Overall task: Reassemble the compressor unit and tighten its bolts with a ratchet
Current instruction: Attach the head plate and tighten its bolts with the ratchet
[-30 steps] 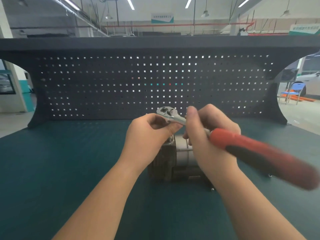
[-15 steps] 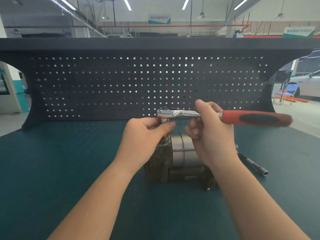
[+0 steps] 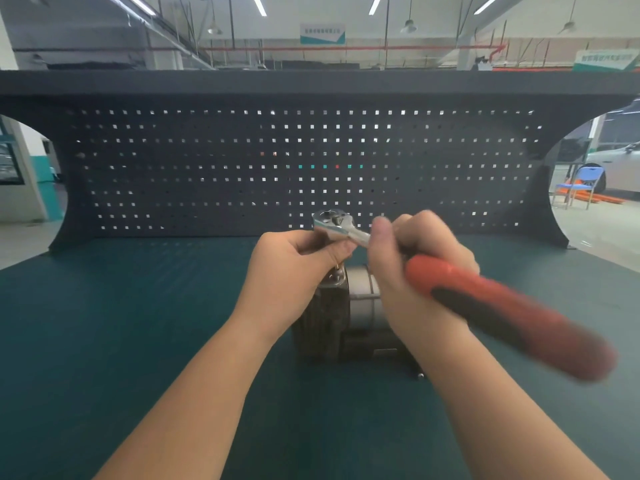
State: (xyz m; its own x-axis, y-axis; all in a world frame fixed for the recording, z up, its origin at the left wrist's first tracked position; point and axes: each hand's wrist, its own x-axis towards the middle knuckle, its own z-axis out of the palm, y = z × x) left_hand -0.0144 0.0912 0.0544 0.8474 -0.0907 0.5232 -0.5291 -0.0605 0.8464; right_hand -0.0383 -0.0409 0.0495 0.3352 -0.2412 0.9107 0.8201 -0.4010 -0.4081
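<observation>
A grey and silver compressor unit (image 3: 360,306) lies on its side in the middle of the green bench mat, partly hidden behind both hands. A ratchet (image 3: 485,299) with a chrome head and a red and black handle sits over its top left end. My right hand (image 3: 412,271) grips the ratchet shaft just below the head; the handle points toward me and to the right, blurred. My left hand (image 3: 291,271) curls its fingers round the part under the ratchet head, above the compressor's left end. What drives the bolt is hidden by the fingers.
A dark pegboard (image 3: 311,168) stands upright along the back of the bench. The green mat (image 3: 121,323) spreads wide on both sides of the compressor. A small bolt end (image 3: 420,375) shows by the compressor's front right corner.
The ratchet handle has swung from pointing right, level, back toward me and down to the right. The left hand stays at the ratchet head. The extension bar on the mat is now hidden.
</observation>
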